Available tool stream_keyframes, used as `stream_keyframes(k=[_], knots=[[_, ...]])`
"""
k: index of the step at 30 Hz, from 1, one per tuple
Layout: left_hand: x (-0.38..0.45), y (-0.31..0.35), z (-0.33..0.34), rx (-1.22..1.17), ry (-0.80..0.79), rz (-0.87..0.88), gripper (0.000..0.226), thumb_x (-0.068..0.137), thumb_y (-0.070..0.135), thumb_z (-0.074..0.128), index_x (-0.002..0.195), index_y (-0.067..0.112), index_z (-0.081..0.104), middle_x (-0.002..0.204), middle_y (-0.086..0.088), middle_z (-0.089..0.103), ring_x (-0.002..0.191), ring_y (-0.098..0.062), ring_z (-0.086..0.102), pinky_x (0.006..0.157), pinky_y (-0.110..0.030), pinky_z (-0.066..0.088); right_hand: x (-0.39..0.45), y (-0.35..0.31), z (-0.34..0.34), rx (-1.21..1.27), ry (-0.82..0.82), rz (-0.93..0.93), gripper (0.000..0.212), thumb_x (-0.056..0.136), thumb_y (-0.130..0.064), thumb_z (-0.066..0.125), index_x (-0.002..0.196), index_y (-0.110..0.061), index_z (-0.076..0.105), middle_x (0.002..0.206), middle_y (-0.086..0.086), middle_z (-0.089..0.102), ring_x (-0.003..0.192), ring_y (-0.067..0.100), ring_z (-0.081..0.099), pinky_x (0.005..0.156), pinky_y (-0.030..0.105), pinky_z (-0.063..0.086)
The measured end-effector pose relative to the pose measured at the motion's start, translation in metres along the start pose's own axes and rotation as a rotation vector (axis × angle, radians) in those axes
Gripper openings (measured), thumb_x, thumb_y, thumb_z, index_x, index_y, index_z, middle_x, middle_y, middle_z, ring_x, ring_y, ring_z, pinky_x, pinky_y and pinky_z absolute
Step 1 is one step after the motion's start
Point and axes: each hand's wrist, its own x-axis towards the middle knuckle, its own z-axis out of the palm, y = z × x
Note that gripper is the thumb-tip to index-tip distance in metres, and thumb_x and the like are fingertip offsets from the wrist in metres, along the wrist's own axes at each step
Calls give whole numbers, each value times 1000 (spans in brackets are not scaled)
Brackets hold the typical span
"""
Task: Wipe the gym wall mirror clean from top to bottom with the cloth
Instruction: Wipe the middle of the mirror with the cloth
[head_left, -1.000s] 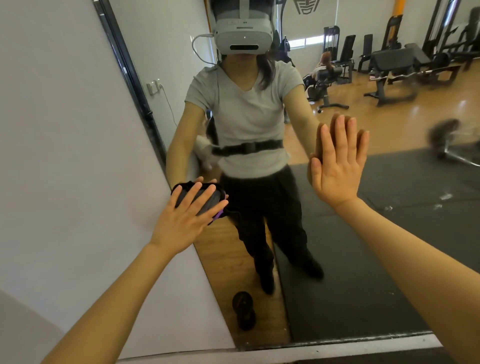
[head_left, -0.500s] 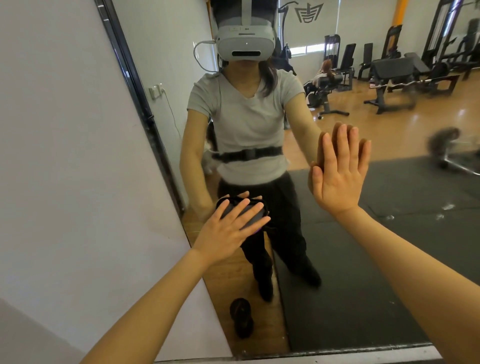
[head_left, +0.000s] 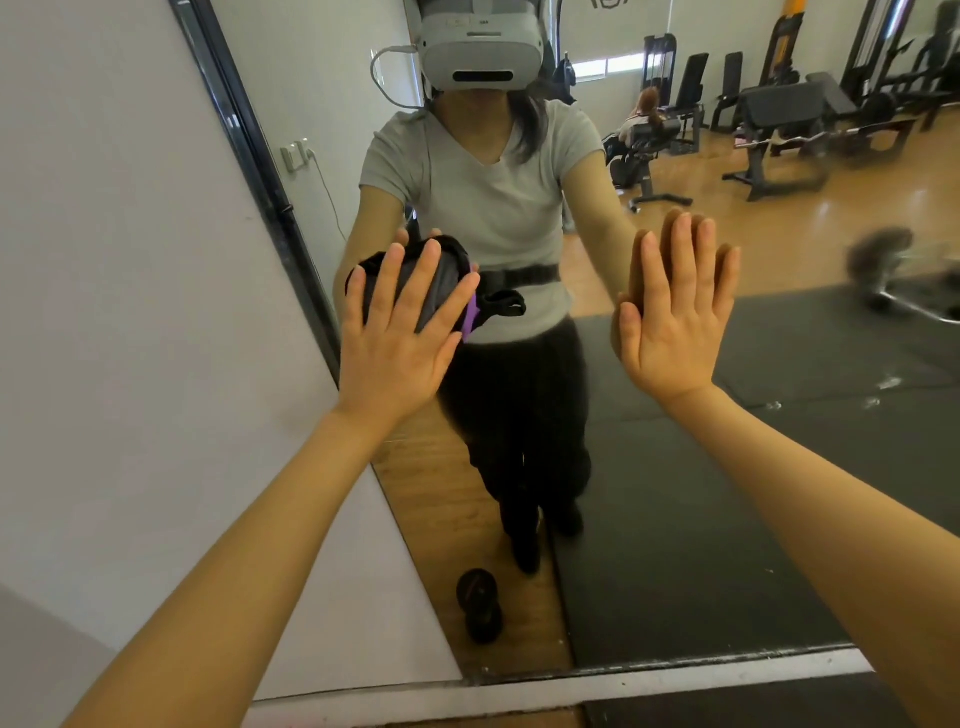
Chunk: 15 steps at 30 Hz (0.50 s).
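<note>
Flat and spread, the left hand (head_left: 397, 332) presses a dark cloth (head_left: 415, 291) against the mirror (head_left: 675, 467); the fingers lie straight over the bunched fabric rather than curling round it, so this grip is an open-palmed press. A strip of purple shows at the cloth's right edge, just past the little finger, and a dark loop of the fabric sticks out to the right of that. The cloth sits on the glass close to the mirror's left frame (head_left: 270, 208), at about the waist height of the person's reflection.

Off to the right, the right hand (head_left: 675, 322) is also open, fingers straight and pointing up, with the palm laid flat on the glass and nothing under it. Its reflection meets it fingertip to fingertip. Both forearms reach forward from the lower corners of the view.

Within the glass stands the reflected person in a grey T-shirt, a black belt strap and dark trousers, wearing a white headset. Near the reflected feet a dark dumbbell (head_left: 479, 605) lies on the wood floor, beside the edge of a black floor mat (head_left: 727, 519). A few pale specks show on the mat at the right. Farther back in the reflection are black weight benches and machines (head_left: 779, 130) on a wood floor, and a blurred dark shape at the far right edge.

Left of the frame runs a plain white wall (head_left: 130, 312). A pale strip borders the mirror's bottom edge.
</note>
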Motion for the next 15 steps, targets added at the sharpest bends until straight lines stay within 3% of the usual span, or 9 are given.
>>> stream_keyframes(k=[2, 5, 9, 15], knots=[[-9, 11, 7, -10, -12, -3, 59, 107, 44, 26, 160, 31, 3, 163, -9, 7, 153, -30, -8, 121, -50, -3, 1, 0, 0, -7, 12, -13, 55, 104, -33, 32, 151, -5, 34, 153, 24, 29, 144, 42, 21, 124, 48, 1], [-34, 22, 19, 23, -10, 102, 60, 105, 43, 38, 159, 31, 14, 168, -5, -6, 153, -29, -9, 123, -50, 0, 2, -1, 0, 3, 1, -5, 54, 105, -33, 31, 151, -6, 33, 153, 24, 29, 146, 41, 19, 124, 48, 0], [-78, 38, 34, 67, -53, 229, 71, 95, 42, 58, 157, 31, 24, 165, -6, 9, 154, -30, -3, 123, -51, 0, 1, 2, 0, 12, -25, 19, 56, 105, -34, 31, 154, -8, 28, 155, 22, 26, 154, 23, -3, 123, 50, 2], [-94, 46, 38, 80, -89, 203, 76, 91, 43, 64, 155, 32, 25, 162, -6, 12, 153, -31, 0, 122, -51, -2, -1, 2, 1, 10, -30, 15, 56, 103, -34, 33, 154, -8, 28, 155, 21, 25, 154, 21, -7, 123, 50, 3]])
